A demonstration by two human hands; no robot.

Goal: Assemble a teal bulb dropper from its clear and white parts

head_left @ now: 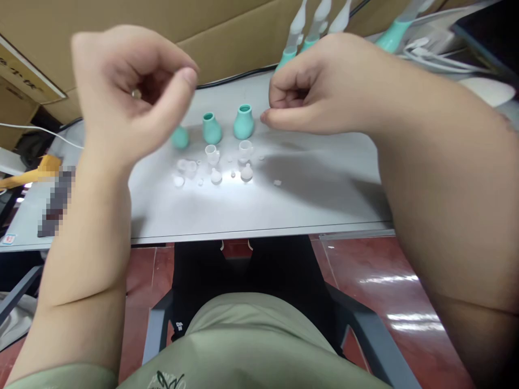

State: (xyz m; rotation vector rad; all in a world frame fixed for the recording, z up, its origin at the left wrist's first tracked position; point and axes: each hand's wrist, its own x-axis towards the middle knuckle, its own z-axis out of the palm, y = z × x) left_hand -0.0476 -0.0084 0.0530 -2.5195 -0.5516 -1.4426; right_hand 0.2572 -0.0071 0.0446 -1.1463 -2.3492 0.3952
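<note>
My left hand (130, 86) is raised over the table's left side, its fingers curled and its thumb against the index finger. A ring shows on a finger, and I see nothing held. My right hand (312, 89) hovers on the other side with bent fingers and nothing visible in them. Between the hands stand two teal rubber bulbs (212, 128) (244, 123) with open necks. Another teal bulb (180, 138) is partly behind my left thumb. Small clear cups (245, 151) and round translucent pieces (246, 173) lie in front of the bulbs.
Several teal bulbs with white pointed tips (298, 24) stand behind my right hand. Cardboard (227, 32) lines the table's back, with a black cable (239, 75) along it. A yellow tool (32, 172) lies at left. White cables (441, 59) are at back right.
</note>
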